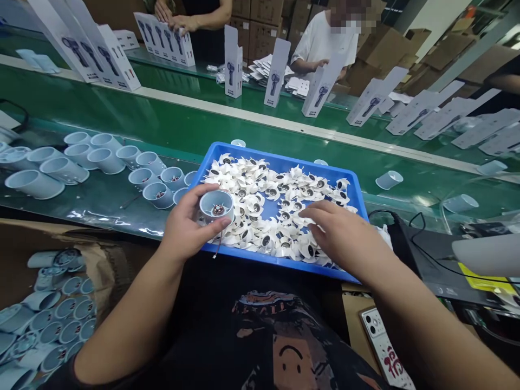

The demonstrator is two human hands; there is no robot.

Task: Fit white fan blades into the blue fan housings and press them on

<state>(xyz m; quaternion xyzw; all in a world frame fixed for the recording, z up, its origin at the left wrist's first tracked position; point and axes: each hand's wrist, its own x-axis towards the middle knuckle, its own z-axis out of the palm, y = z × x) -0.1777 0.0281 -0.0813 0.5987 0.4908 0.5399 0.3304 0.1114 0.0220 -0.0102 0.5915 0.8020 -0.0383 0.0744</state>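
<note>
Light-blue plastic cup (216, 199) w/ small circuit bd. (218, 210) inside is, in head view, approx. 9 o'clock, at the blue tray's (284, 264) near-left edge. The L hand (187, 225) holds it, grip narrow, thumb and fingers round its wall; thin wire (219, 245) hangs below. The R hand (343, 233), approx. 4 o'clock, is over white fan blades (254, 208) in the tray; its grip is moderately wide, fingers half-bent. If fingertips touch a blade, I can't tell. More cups (105, 161) stand on the tabletop (97, 196), 9–10 o'clock; others (51, 330) lie in a carton (134, 252), 8 o'clock. Printed boxes (274, 81) stand 12–2 o'clock; phone (385, 346), 4–5 o'clock.
</note>
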